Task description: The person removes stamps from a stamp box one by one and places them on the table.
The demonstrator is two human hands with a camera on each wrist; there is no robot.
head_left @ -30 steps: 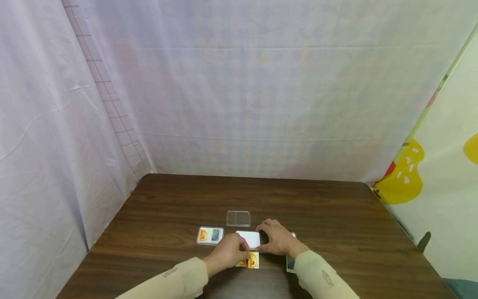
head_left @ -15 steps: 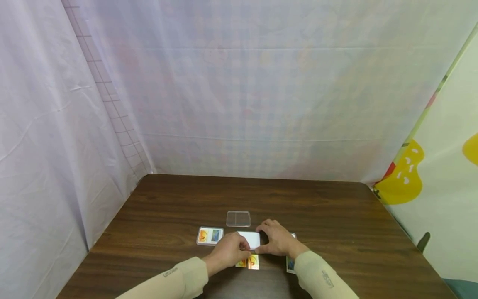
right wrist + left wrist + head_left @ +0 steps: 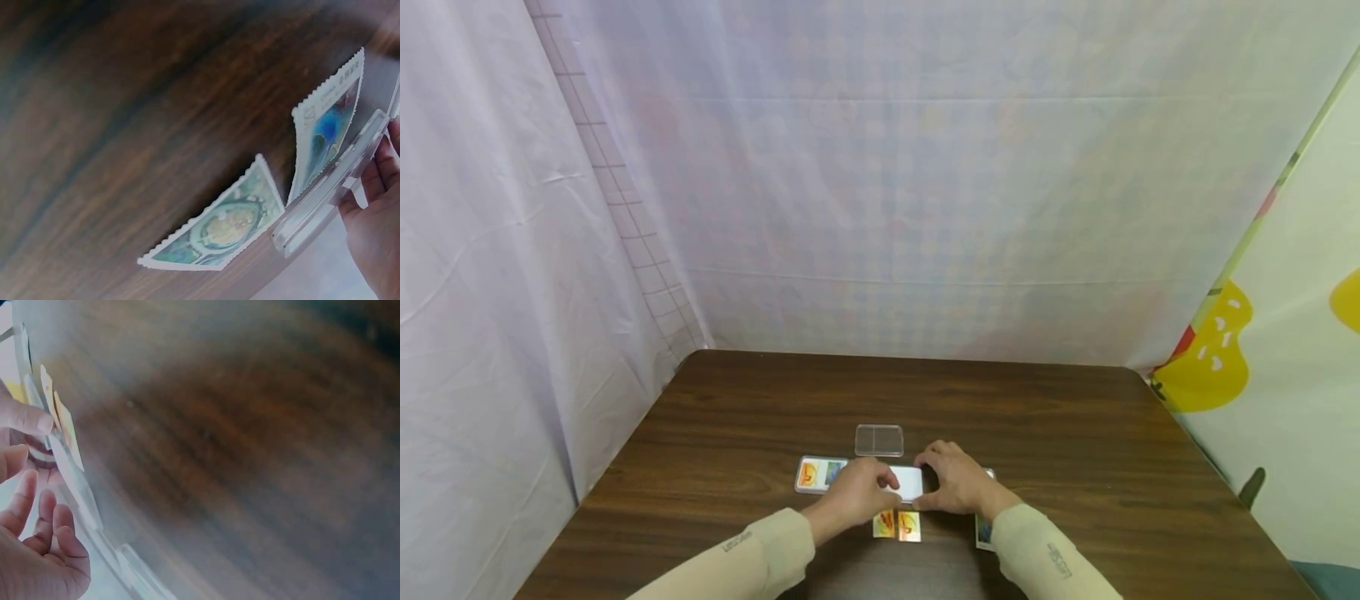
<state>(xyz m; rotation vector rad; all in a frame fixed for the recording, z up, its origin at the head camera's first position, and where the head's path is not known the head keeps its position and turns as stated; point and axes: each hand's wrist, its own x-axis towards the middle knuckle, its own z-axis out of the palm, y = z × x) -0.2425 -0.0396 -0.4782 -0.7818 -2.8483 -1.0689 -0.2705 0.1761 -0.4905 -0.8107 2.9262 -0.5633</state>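
A small white card case (image 3: 911, 481) lies on the brown table (image 3: 1075, 433), and both hands hold it. My left hand (image 3: 867, 488) covers its left end with curled fingers. My right hand (image 3: 937, 487) pinches its right end, thumb on the near edge. In the right wrist view the fingers (image 3: 379, 206) grip a clear case edge (image 3: 331, 185). Two orange-yellow stamps (image 3: 897, 525) lie just in front of the hands. A green stamp (image 3: 219, 229) and a blue stamp (image 3: 329, 131) lie by my right wrist. The left wrist view shows curled fingers (image 3: 37, 512) beside the orange stamps (image 3: 62, 425).
An empty clear case (image 3: 878, 439) sits just beyond the hands. A case holding an orange and a blue stamp (image 3: 820, 473) lies to the left. Pale fabric walls close in the table at the back and both sides.
My left hand has moved up and away from the orange-yellow stamps onto the white case's left end, so both stamps now show fully. The right hand has stayed put.
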